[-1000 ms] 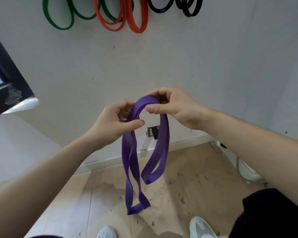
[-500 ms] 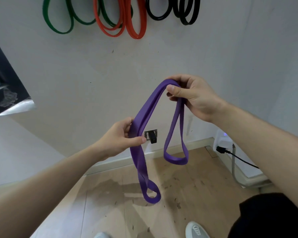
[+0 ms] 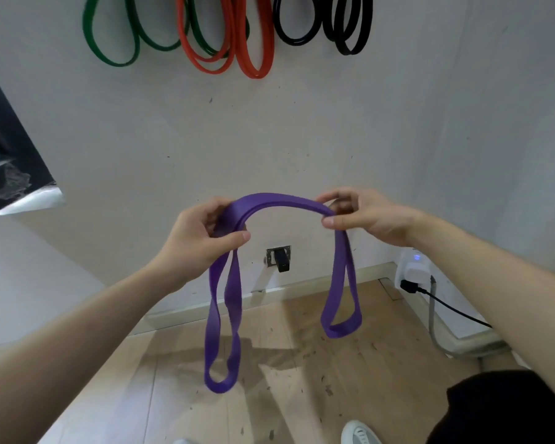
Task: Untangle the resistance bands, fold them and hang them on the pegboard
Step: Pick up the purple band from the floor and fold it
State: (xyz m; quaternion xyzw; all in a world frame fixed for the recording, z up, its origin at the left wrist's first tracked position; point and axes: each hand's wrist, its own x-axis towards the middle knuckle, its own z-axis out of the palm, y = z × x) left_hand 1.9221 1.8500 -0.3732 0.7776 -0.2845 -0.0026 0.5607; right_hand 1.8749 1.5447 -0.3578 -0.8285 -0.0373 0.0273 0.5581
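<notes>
A purple resistance band (image 3: 281, 201) arches between my two hands in front of the wall. My left hand (image 3: 196, 240) pinches its left part and my right hand (image 3: 366, 217) pinches its right part. Below the left hand a long twisted loop hangs down; below the right hand a shorter loop hangs. High on the wall hang green bands (image 3: 116, 43), orange bands (image 3: 237, 46) and black bands (image 3: 330, 30); their hooks are cut off by the top edge.
A wall socket with a black plug (image 3: 281, 261) sits low on the wall. A white device with a blue light and black cable (image 3: 414, 277) stands at the right. A dark window frame (image 3: 4, 161) is at left. Wooden floor lies below, my shoes at the bottom.
My hands moved apart to the same height, spreading the band into a wide arch. The left hand rose, the right hand dropped, and the two hanging loops now sit far apart.
</notes>
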